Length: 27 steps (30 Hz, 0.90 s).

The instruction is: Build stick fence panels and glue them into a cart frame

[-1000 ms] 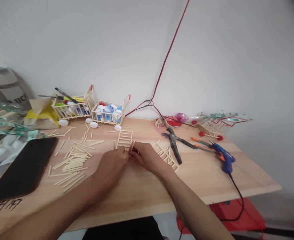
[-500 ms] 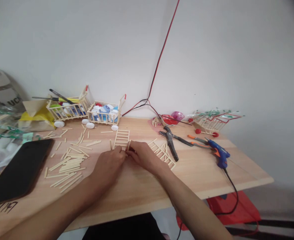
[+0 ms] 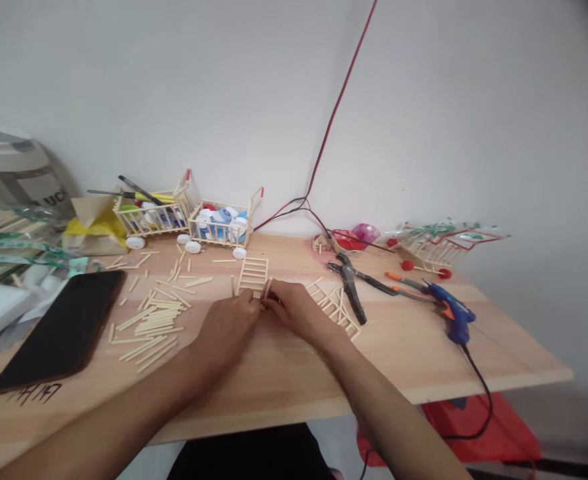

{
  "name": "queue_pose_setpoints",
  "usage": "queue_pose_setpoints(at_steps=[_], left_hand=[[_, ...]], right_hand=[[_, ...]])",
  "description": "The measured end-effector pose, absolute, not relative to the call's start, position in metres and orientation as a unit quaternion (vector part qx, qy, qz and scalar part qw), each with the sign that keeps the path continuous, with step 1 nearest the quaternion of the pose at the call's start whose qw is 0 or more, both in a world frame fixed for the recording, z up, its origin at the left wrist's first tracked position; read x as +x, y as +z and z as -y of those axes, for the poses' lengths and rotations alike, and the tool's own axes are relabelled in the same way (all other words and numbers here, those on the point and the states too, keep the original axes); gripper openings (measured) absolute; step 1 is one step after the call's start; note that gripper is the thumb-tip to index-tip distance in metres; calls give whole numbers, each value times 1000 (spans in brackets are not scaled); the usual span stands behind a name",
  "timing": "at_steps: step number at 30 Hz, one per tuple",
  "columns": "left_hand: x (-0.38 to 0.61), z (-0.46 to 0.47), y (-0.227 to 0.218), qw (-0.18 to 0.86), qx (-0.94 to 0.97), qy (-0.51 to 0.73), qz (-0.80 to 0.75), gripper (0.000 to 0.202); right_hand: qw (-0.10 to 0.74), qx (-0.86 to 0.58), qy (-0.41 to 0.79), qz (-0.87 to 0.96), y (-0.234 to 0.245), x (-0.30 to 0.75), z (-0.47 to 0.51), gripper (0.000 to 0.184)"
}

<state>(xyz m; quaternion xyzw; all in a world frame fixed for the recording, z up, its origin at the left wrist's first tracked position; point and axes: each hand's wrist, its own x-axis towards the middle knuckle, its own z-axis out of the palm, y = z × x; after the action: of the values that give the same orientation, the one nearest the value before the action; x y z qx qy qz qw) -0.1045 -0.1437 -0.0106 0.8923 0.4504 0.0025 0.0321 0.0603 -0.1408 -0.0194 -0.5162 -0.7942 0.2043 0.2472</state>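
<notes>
Craft-stick ladder lies beside the pinched left hand; right hand pinches a stick; bag reads "UCK".

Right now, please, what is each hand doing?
Left hand: closed beside the stick frame; held item unclear.
Right hand: closed, holding a wooden stick.

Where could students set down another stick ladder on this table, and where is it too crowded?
Bare wood lies along the table's front edge, in front of the left hand and right hand, and right of the pliers, before the glue gun. It's crowded around the loose craft sticks and the cart of bottle caps.
</notes>
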Motion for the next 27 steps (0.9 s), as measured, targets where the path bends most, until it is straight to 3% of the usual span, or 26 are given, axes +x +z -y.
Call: queue_pose_setpoints(at_steps=[3,9,12,15,19,27], left_hand=[[-111,145,-13,28,900,44,-432,24],[-140,143,-2,45,825,424,-371,24],[-150,134,5,67,736,515,-433,25],[-155,119,-1,129,732,462,-484,10],[-158,107,-18,215,783,323,-487,27],[-157,108,-17,238,819,218,-473,12]], right_hand=[[249,-513,197,797,-22,61,140,10],[251,-515,194,796,-28,63,140,10],[246,-520,191,795,-28,64,140,9],[242,-520,193,796,-27,64,140,8],[235,-524,188,797,-27,64,141,9],[231,-523,182,800,-27,64,141,9]])
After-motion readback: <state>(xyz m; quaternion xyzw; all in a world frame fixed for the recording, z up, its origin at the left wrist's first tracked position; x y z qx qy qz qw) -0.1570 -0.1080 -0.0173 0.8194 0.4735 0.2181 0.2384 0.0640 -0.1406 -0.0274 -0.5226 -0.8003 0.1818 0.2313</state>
